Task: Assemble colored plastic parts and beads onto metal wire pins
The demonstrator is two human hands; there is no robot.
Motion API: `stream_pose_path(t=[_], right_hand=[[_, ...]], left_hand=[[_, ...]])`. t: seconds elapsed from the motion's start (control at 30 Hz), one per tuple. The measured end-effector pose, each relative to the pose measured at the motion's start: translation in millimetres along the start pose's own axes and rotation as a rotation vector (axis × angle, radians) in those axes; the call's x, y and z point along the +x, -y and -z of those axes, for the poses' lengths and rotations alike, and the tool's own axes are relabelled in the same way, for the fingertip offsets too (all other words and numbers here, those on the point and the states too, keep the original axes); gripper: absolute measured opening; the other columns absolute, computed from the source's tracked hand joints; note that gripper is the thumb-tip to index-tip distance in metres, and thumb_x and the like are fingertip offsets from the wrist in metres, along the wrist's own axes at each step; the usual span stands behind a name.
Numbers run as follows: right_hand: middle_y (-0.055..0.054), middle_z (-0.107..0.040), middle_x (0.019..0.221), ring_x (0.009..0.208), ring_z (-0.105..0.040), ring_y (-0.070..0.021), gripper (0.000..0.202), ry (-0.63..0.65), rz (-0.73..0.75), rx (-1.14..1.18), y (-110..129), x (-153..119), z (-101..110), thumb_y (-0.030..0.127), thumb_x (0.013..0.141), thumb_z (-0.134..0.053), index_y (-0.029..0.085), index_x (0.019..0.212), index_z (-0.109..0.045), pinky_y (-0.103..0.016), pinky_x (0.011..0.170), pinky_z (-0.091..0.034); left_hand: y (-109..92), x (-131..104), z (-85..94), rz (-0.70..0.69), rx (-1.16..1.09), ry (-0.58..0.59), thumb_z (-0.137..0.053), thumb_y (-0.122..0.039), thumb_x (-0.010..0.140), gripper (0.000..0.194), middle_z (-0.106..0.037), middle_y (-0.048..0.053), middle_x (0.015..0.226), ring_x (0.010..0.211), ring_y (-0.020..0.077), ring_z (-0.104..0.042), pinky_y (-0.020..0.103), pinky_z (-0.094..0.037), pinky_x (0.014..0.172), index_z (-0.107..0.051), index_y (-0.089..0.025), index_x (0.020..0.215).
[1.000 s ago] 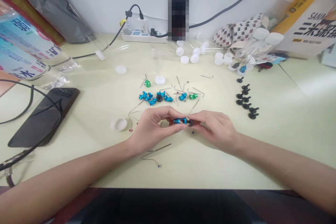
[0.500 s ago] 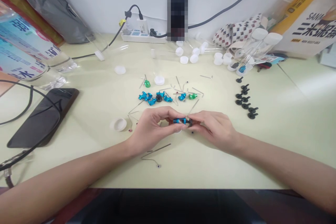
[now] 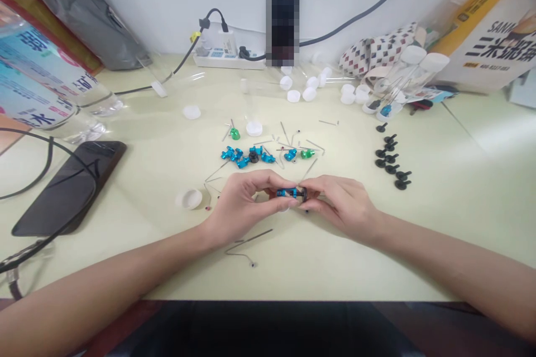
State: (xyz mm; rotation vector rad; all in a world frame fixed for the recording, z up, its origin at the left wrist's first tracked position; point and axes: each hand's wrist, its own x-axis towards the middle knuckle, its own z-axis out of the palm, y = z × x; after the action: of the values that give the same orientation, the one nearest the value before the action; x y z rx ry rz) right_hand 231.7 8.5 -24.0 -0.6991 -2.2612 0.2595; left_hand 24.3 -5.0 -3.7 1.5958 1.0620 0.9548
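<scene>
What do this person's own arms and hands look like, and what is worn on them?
The left hand and right hand are ungloved, with no ring that can be made out. The left forearm and right forearm are bare where visible: no sleeve, watch, bracelet, cable or clear marking shows.

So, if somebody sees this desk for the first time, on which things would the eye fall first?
Probably on the blue part near the middle, held in the left hand, with the right hand at its black end. Next, perhaps, on the loose blue pieces just beyond the hands, then the black knobs grouped toward the right of the desk.
</scene>
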Motion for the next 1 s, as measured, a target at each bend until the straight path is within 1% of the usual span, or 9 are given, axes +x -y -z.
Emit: stream_pose_path(t=[0.13,0.3,0.6,1.0], right_hand=[[-0.003,-0.069,0.088,0.076,-0.066,-0.0123,0.029,-0.02,-0.024,-0.012,-1.3,-2.6,-1.9,0.031,0.086,-0.058,0.017,0.111,-0.051,-0.023,0.069,-0.055],[-0.004,-0.069,0.087,0.078,-0.065,-0.0133,0.017,-0.034,0.029,0.032,-1.0,-1.1,-2.3,0.022,0.087,-0.056,0.017,0.103,-0.054,-0.024,0.069,-0.054],[-0.006,-0.068,0.086,0.076,-0.065,-0.0138,0.019,-0.02,0.046,0.065,-0.7,-1.3,-0.1,0.019,0.085,-0.059,0.014,0.103,-0.054,-0.024,0.067,-0.053],[-0.005,-0.068,0.085,0.073,-0.064,-0.0135,0.021,-0.009,0.027,0.022,-1.0,0.2,0.1,0.026,0.086,-0.059,0.014,0.103,-0.054,-0.024,0.064,-0.052]], left_hand=[[-0.4,0.2,0.1,-0.011,-0.012,-0.001,-0.073,-0.02,0.071,0.015,-0.072,0.005,0.082,0.074,0.0177,-0.065,0.03,-0.053,0.068,-0.071,-0.018,0.086],[-0.8,0.1,0.2,-0.011,-0.01,0.015,-0.072,-0.019,0.073,0.014,-0.072,0.005,0.081,0.073,0.0168,-0.065,0.029,-0.052,0.066,-0.072,-0.018,0.087],[-0.6,0.2,0.5,-0.015,-0.011,0.02,-0.072,-0.019,0.073,0.015,-0.072,0.005,0.082,0.075,0.0178,-0.065,0.03,-0.052,0.068,-0.072,-0.019,0.088],[0.6,0.6,1.2,-0.025,-0.02,0.012,-0.073,-0.017,0.071,0.017,-0.072,0.003,0.083,0.078,0.0171,-0.066,0.027,-0.052,0.07,-0.072,-0.021,0.087]])
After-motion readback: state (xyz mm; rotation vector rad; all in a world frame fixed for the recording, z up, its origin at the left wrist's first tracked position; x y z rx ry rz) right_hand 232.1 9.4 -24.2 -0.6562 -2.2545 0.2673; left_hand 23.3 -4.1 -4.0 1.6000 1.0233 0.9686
